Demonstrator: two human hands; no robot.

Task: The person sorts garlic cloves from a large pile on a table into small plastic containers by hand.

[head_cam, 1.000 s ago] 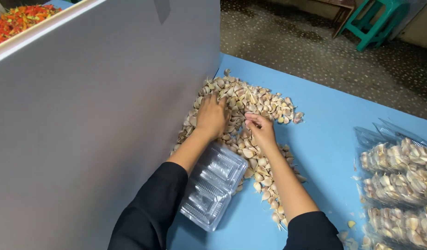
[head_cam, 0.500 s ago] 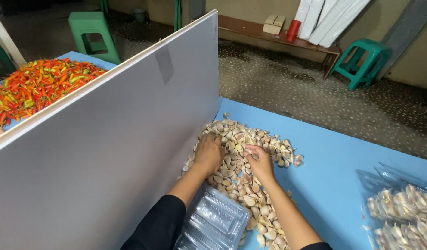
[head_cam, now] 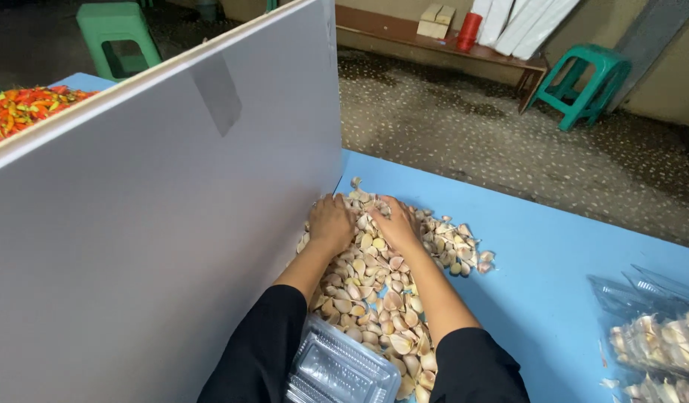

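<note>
A heap of pale garlic cloves lies on the blue table. My left hand rests palm down on the far left part of the heap, close to the grey divider board. My right hand lies palm down beside it on the heap's far end, fingers curled over cloves. Whether either hand grips cloves is hidden under the palms. Both arms wear black sleeves. A clear plastic clamshell tray sits empty at the near edge between my arms.
A tall grey divider board walls off the left side. Red and green chillies lie beyond it. Clear packs filled with garlic sit at the right. Green stools and a low bench stand on the speckled floor.
The view has tilted up. Both hands have moved away from me to the far end of the heap and now lie side by side.
</note>
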